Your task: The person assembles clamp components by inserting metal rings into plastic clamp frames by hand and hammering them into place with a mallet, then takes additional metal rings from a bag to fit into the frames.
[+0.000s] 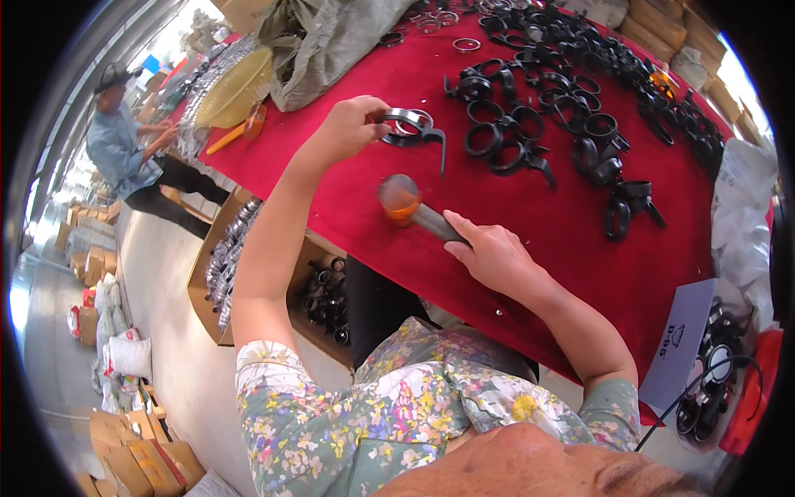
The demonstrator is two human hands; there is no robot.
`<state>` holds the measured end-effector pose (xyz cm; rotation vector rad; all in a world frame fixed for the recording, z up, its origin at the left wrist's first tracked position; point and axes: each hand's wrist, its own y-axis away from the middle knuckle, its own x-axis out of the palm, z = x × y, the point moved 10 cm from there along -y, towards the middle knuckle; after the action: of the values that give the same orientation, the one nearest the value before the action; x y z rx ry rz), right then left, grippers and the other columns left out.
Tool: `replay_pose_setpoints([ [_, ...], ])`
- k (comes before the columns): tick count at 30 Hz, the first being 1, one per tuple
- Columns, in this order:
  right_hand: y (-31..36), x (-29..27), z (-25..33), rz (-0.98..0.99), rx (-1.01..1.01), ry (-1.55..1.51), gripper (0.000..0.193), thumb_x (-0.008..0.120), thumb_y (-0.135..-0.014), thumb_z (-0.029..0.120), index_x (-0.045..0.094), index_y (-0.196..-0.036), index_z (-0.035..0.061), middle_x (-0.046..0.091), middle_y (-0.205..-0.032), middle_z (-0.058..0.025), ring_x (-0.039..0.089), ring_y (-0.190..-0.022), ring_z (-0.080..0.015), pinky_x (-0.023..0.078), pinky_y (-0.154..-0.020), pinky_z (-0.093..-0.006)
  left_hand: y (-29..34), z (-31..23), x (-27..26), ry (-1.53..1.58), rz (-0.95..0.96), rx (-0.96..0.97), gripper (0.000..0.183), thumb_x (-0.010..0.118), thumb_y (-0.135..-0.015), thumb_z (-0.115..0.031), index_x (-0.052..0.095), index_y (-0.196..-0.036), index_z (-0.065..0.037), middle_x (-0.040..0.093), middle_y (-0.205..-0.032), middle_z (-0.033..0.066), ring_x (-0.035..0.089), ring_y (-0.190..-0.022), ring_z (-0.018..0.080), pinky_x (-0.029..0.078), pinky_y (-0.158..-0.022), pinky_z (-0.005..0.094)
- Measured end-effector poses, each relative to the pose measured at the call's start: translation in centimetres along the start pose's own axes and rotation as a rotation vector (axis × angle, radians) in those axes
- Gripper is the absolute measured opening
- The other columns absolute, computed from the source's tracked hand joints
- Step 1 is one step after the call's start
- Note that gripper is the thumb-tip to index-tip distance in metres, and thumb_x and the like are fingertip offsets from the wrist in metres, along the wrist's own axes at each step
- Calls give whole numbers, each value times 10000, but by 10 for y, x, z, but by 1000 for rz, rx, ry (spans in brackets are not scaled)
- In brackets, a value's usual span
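My left hand (358, 126) pinches a black ring with a curved handle arm (436, 139) at the table's left side. A silver metal ring (407, 116) sits at the top of that black ring; whether it is fully seated I cannot tell. My right hand (497, 255) is wrapped round the grey handle of a mallet (401, 201). Its orange-and-grey head, slightly blurred, is nearer to me than the ring and apart from it. Many similar black rings with handles (530, 124) lie piled across the red tabletop (513, 207).
A second orange mallet (240, 132) and a yellow basket (236, 89) lie at the far left, beside a grey-green sack (319, 50). Boxes of silver rings (232, 257) and black parts (327, 302) stand below the table edge. A co-worker (132, 149) stands at left.
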<state>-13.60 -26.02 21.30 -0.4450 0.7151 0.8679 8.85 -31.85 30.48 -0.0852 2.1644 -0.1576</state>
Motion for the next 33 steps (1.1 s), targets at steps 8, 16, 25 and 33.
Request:
replay_pose_setpoints([
  [8, 8, -9, -7, 10, -4, -202, 475, 666, -916, 203, 558, -1343, 24, 647, -1151, -266, 630, -1081, -410, 510, -909, -417, 136, 111, -29, 226, -536, -4, 225, 710, -787, 56, 684, -988, -42, 651, -854, 4, 598, -789, 84, 476, -710, 243],
  [16, 4, 6, -6, 170, 359, -346, 477, 638, -964, 190, 520, -1397, 30, 709, -1024, -213, 671, -839, -173, 513, -834, -328, 204, 56, 46, 153, -801, 116, 232, 707, -806, 64, 716, -1021, -21, 722, -965, 117, 699, -921, 226, 539, -831, 309],
  [25, 5, 19, 20, 139, 67, -236, 501, 643, -961, 210, 507, -1400, 11, 668, -1160, -259, 687, -1047, -356, 500, -910, -369, 210, 46, 61, -74, -886, 70, 368, 720, -747, 26, 691, -1103, -62, 689, -1088, 100, 610, -1019, 308, 464, -909, 394],
  [33, 4, 21, 22, 138, 78, -243, 495, 652, -953, 191, 516, -1397, 21, 697, -1039, -252, 719, -929, -288, 516, -864, -350, 279, 56, 118, 448, -827, -490, 214, 596, -965, -186, 596, -1067, 2, 614, -946, 101, 595, -879, 175, 489, -818, 303],
])
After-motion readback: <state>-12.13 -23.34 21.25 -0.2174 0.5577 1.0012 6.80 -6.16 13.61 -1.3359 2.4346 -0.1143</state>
